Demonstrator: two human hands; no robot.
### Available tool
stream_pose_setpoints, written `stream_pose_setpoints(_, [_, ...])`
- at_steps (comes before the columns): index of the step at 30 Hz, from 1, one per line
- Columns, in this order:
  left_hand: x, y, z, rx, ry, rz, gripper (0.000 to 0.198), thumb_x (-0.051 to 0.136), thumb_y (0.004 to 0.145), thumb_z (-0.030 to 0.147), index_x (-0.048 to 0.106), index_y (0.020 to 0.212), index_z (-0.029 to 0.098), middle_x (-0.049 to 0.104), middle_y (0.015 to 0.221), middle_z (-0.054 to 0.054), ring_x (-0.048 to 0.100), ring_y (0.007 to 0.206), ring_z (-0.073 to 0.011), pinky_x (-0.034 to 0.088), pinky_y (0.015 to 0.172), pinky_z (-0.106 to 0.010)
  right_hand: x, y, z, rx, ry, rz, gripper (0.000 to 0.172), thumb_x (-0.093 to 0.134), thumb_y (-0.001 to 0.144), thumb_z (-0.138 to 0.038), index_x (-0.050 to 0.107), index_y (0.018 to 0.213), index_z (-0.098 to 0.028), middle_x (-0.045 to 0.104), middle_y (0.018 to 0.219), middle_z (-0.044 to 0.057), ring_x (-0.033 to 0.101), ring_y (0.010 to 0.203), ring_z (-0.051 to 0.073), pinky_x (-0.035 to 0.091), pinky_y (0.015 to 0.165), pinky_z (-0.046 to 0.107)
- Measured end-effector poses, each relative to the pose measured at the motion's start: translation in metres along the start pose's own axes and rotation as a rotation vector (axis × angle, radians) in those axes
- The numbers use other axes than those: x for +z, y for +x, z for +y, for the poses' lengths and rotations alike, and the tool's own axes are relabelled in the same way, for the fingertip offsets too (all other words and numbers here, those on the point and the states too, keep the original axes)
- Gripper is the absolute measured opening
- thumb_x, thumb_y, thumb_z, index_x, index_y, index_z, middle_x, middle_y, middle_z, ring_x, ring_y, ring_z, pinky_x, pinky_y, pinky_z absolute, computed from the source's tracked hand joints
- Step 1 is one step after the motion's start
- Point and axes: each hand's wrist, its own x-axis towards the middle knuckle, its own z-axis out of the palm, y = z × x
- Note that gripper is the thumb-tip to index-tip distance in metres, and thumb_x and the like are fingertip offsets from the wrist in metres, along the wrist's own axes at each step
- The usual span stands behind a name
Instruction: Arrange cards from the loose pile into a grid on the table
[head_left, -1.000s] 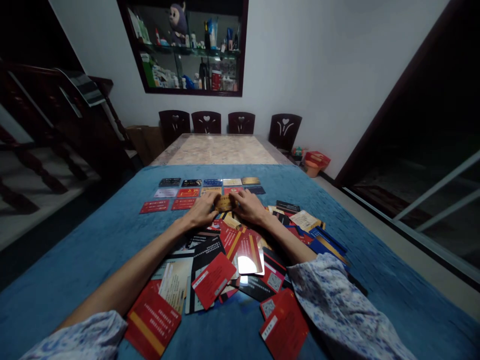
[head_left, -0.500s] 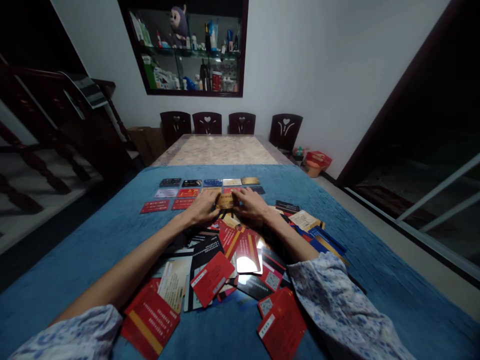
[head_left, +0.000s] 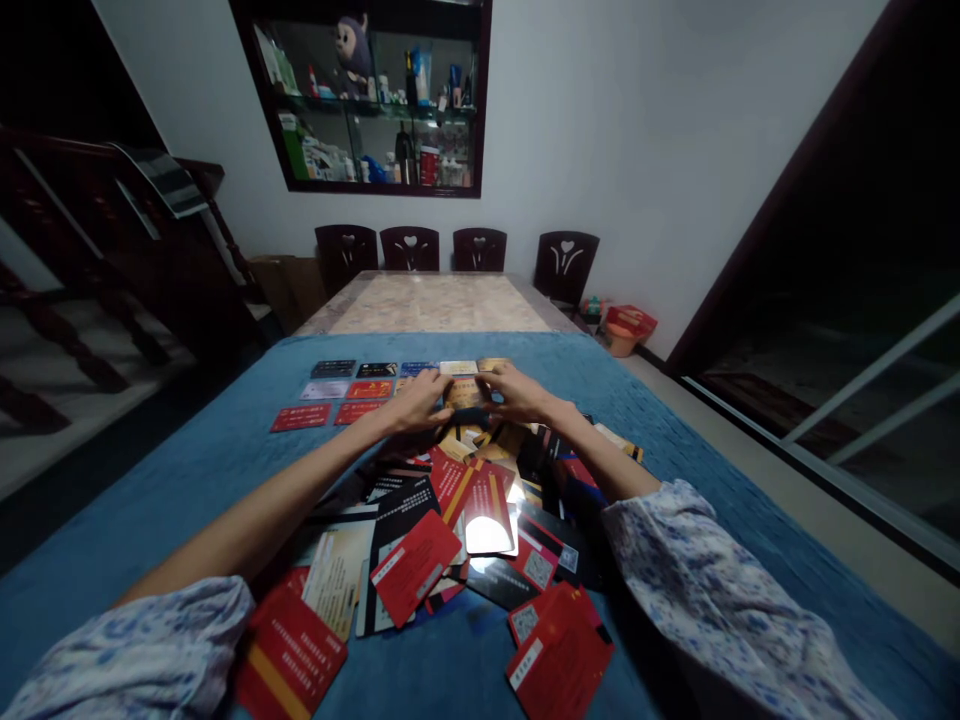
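card rows (head_left: 352,390) behind card heap (head_left: 420,560), chairs (head_left: 409,247) beyond table (head_left: 435,300)

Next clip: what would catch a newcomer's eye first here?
The left hand and right hand hold one gold card between them, at the far edge of a loose heap of cards on the blue cloth. Just left of the hands lie neat rows of cards.

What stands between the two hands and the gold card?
Nothing visible does. The left hand and the right hand each grip one end of the gold card, between the loose pile of cards and the laid-out rows.
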Motion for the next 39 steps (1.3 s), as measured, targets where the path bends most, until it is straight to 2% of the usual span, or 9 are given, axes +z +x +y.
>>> stream_pose_setpoints(4, [-0.003,0.011,0.005,0.026,0.013,-0.012,0.035,0.062,0.084,0.036,0.060,0.114,0.018,0.056,0.117,-0.013,0.051,0.110,-0.0311,0.045,0.091,-0.044,-0.008,-0.002,0.011,-0.003,-0.031,-0.030,0.039,0.069,0.087,-0.036,0.063,0.122,-0.020,0.059,0.113,0.013,0.052,0.110,0.027,0.044,0.084,0.032])
stream_pose_setpoints(8, [-0.004,0.026,0.008,0.061,0.028,-0.031,0.029,0.060,0.086,0.035,0.061,0.109,0.019,0.056,0.116,-0.013,0.049,0.111,-0.0315,0.043,0.090,-0.044,-0.017,-0.001,0.019,0.016,-0.063,-0.078,0.032,0.070,0.086,-0.031,0.065,0.116,-0.021,0.061,0.110,0.012,0.054,0.106,0.026,0.043,0.079,0.030])
stream_pose_setpoints(12, [-0.003,0.041,0.012,0.067,0.070,-0.042,0.030,0.058,0.086,0.034,0.060,0.111,0.018,0.056,0.118,-0.014,0.048,0.112,-0.0314,0.043,0.090,-0.044,-0.024,0.003,0.028,0.045,-0.103,-0.098,0.029,0.071,0.084,-0.028,0.066,0.112,-0.020,0.062,0.107,0.012,0.055,0.104,0.027,0.041,0.075,0.029])
stream_pose_setpoints(17, [0.000,0.062,0.014,0.057,0.052,-0.042,0.032,0.058,0.087,0.036,0.060,0.114,0.018,0.055,0.120,-0.015,0.047,0.113,-0.0324,0.043,0.090,-0.045,-0.028,0.010,0.044,0.079,-0.124,-0.112,0.031,0.071,0.084,-0.033,0.067,0.112,-0.020,0.064,0.106,0.011,0.057,0.102,0.026,0.040,0.071,0.028])
stream_pose_setpoints(23, [0.002,0.088,0.010,0.068,0.059,-0.056,0.033,0.062,0.084,0.035,0.061,0.112,0.018,0.054,0.120,-0.015,0.046,0.114,-0.0327,0.043,0.091,-0.046,-0.025,0.021,0.071,0.058,-0.111,-0.087,0.029,0.069,0.084,-0.030,0.068,0.111,-0.019,0.067,0.101,0.009,0.060,0.091,0.021,0.040,0.071,0.025])
stream_pose_setpoints(29, [0.008,0.114,0.009,0.015,0.075,-0.112,0.035,0.060,0.083,0.031,0.061,0.116,0.019,0.053,0.122,-0.014,0.046,0.117,-0.0334,0.043,0.094,-0.048,-0.020,0.035,0.095,0.087,-0.116,-0.120,0.031,0.067,0.085,-0.031,0.067,0.113,-0.019,0.071,0.102,0.007,0.063,0.089,0.019,0.040,0.070,0.023])
stream_pose_setpoints(39, [0.022,0.142,0.004,-0.056,0.090,-0.190,0.040,0.058,0.084,0.033,0.061,0.120,0.018,0.053,0.128,-0.017,0.043,0.123,-0.0363,0.041,0.098,-0.056,-0.008,0.050,0.110,0.160,-0.147,-0.192,0.032,0.065,0.087,-0.032,0.066,0.117,-0.020,0.073,0.109,0.009,0.066,0.095,0.021,0.042,0.072,0.024])
